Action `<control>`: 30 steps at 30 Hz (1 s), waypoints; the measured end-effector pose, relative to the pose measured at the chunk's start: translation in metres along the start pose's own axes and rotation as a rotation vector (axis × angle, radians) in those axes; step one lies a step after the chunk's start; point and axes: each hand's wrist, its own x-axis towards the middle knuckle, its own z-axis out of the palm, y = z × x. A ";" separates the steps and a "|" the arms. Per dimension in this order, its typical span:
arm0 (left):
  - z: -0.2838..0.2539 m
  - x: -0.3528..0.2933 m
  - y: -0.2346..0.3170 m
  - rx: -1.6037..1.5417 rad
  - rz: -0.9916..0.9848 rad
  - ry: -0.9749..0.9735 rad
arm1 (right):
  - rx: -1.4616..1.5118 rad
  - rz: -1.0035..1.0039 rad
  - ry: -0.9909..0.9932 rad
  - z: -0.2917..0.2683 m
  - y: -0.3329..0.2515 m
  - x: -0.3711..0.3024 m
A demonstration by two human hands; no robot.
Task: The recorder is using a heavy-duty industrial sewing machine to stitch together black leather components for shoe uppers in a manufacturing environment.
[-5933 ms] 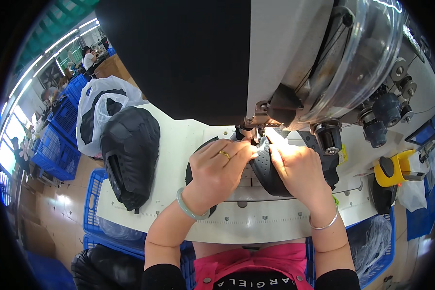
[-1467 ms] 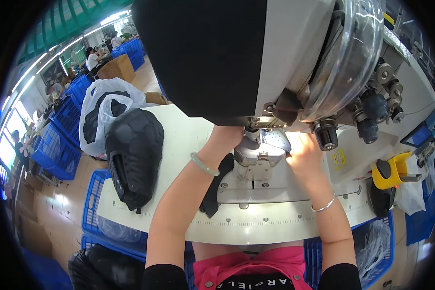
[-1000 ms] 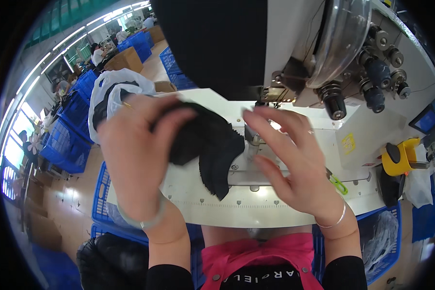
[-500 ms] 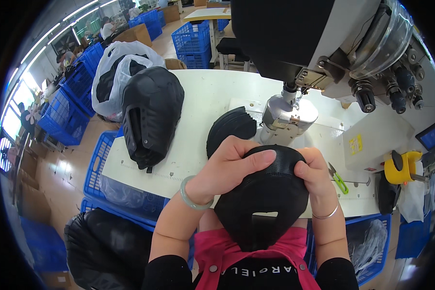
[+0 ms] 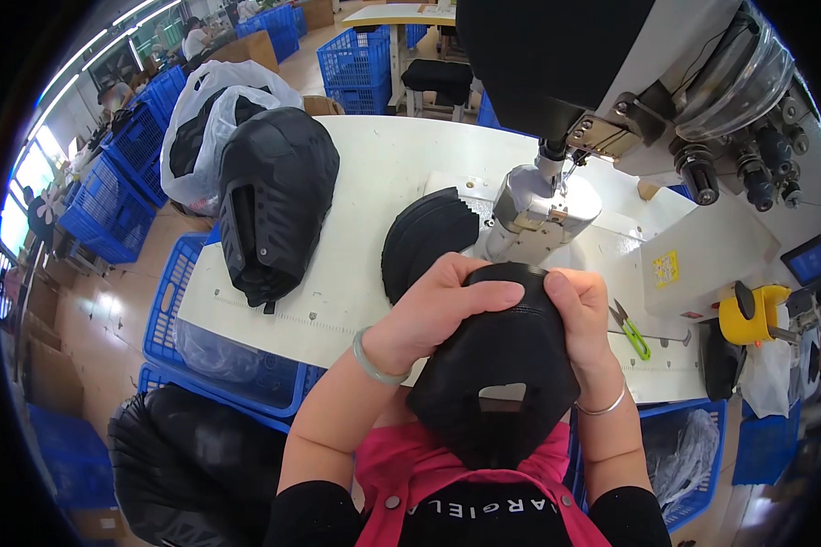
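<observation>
Both my hands hold a black shoe upper (image 5: 497,365) in front of my body, its rounded toe end pointing away from me. My left hand (image 5: 433,305) grips the left side, with the thumb flat across the toe. My right hand (image 5: 582,319) is closed round the right edge, thumb on top; its fingertips are hidden beneath. A slot-like opening shows in the upper's near part. Just beyond stands the sewing machine's post (image 5: 543,214), under the needle head. Left of the post lies a fanned stack of black curved pieces (image 5: 424,242).
A nested pile of black uppers (image 5: 278,201) stands at the table's left, beside a white plastic bag (image 5: 192,173). Green-handled snips (image 5: 631,333) lie on the right. Blue crates (image 5: 178,301) flank the white table (image 5: 365,164). A yellow holder (image 5: 748,314) is at far right.
My thumbs have shifted slightly on the toe of the upper, and its toe has tilted so the perforated patch shows less. My view has moved a little; the surrounding things have stayed put.
</observation>
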 end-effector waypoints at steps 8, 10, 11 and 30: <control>-0.004 -0.002 -0.004 0.073 0.023 0.122 | -1.166 -0.816 0.171 0.013 -0.032 -0.009; -0.001 -0.002 -0.003 0.075 0.018 0.142 | -1.390 -0.861 0.112 0.021 -0.035 -0.014; 0.002 -0.002 -0.003 0.100 0.025 0.165 | -1.430 -0.864 0.103 0.022 -0.036 -0.015; -0.003 -0.004 -0.007 0.027 -0.022 0.154 | -1.143 -0.556 0.086 0.004 -0.043 -0.016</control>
